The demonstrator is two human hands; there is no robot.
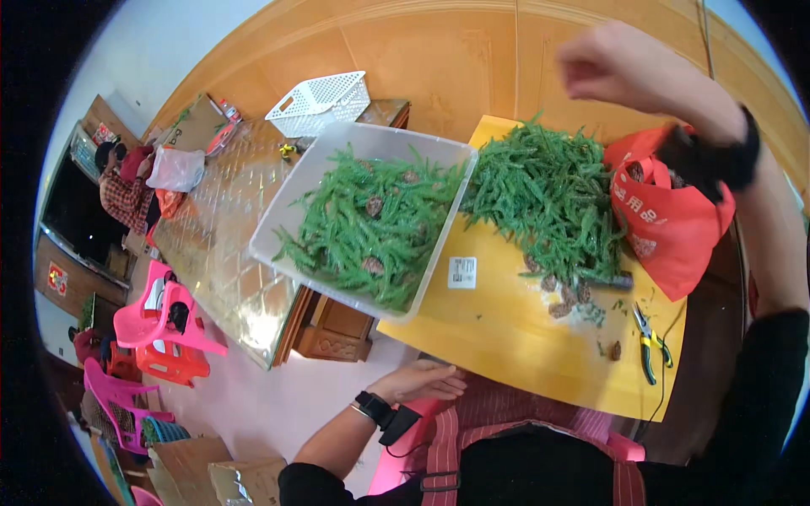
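Observation:
My left hand (424,381) is just off the near edge of the yellow tabletop (472,325). Its fingers are stretched out, with nothing seen in them. High at the upper right, my right hand (609,66) is raised above the table's far side, somewhat blurred. Its fingers curl inward, and whatever they may hold is hidden. Below it lies a heap of green artificial pine sprigs (540,181), beside a red bag (662,215) with pine cones at its mouth. A translucent plastic bin (283,211) holds more green sprigs mixed with brown pine cones (373,205).
Several loose pine cones (561,309) lie by the heap. Yellow-and-black pliers (647,346) rest at the table's right. A white basket (321,105) stands behind the bin, on a glass-topped table (245,244). Pink chairs (139,320), cardboard boxes (190,472) and another person (126,190) are at left.

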